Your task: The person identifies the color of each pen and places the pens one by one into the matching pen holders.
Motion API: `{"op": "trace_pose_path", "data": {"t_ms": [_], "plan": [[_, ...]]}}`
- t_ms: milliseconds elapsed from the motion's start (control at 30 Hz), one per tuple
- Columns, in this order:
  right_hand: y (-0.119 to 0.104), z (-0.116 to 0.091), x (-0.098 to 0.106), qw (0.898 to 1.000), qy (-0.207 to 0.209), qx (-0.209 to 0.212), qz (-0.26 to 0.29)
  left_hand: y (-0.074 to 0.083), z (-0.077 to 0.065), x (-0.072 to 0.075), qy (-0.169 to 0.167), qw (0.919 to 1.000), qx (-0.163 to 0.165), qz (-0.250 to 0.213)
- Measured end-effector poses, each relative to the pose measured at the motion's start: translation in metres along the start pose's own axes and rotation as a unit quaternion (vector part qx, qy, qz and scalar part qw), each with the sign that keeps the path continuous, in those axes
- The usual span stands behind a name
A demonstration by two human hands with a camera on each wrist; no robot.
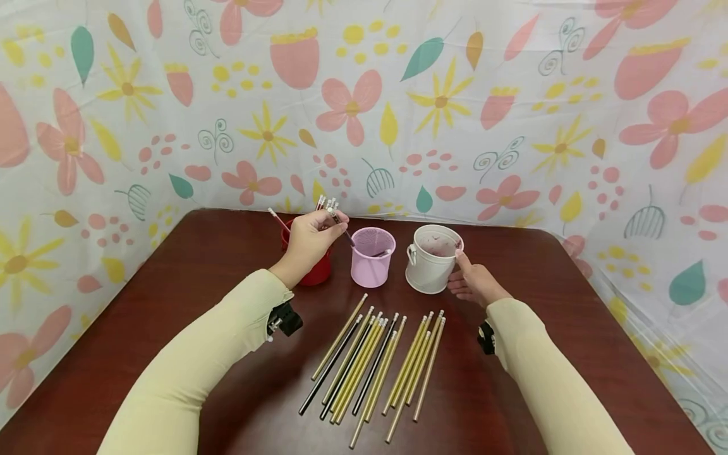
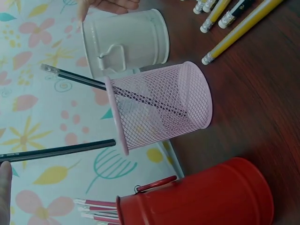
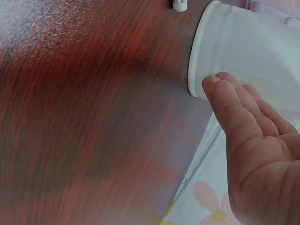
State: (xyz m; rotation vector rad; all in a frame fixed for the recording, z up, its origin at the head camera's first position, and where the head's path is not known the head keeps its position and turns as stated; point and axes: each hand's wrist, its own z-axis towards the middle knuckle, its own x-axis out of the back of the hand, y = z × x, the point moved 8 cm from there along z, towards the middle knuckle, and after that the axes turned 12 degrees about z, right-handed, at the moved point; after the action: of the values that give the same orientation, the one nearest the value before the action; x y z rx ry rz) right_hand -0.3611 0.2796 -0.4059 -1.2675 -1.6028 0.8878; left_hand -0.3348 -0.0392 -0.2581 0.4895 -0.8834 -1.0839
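My left hand (image 1: pixel 309 243) pinches a black pencil (image 2: pixel 61 151) over the pink mesh cup (image 1: pixel 370 268). In the left wrist view that pencil's lower end is right by the cup's rim. A dark pencil (image 2: pixel 77 78) with an eraser end leans inside the mesh. My right hand (image 1: pixel 478 281) touches the white bucket (image 1: pixel 428 272), thumb at its rim and fairly straight fingers along its side. Behind my left hand is a red bucket (image 1: pixel 318 275), partly hidden, with several red-shafted pencils (image 2: pixel 97 209) standing in it.
On the dark wooden table (image 1: pixel 244 392), several gold pencils (image 1: pixel 364 354) and a few black pencils (image 1: pixel 330 365) lie in a loose spread before the containers, eraser ends toward them. A flower-patterned cloth (image 1: pixel 364 82) hangs behind the table and along both sides.
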Motion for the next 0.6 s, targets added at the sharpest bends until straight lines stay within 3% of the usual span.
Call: {"op": "trace_pose_path", "data": {"t_ms": [133, 300, 600], "plan": [[0.003, 0.001, 0.000, 1.000, 0.005, -0.006, -0.001, -0.006, 0.001, -0.007, 0.008, 0.9999, 0.008, 0.004], [0.004, 0.002, -0.002, 1.000, 0.002, 0.000, 0.000, -0.018, -0.001, -0.021, -0.012, 0.9993, 0.031, 0.018], [0.000, 0.004, 0.000, 1.000, 0.001, 0.009, 0.001, -0.019, -0.002, -0.039, -0.072, 0.9939, 0.010, 0.082]]}}
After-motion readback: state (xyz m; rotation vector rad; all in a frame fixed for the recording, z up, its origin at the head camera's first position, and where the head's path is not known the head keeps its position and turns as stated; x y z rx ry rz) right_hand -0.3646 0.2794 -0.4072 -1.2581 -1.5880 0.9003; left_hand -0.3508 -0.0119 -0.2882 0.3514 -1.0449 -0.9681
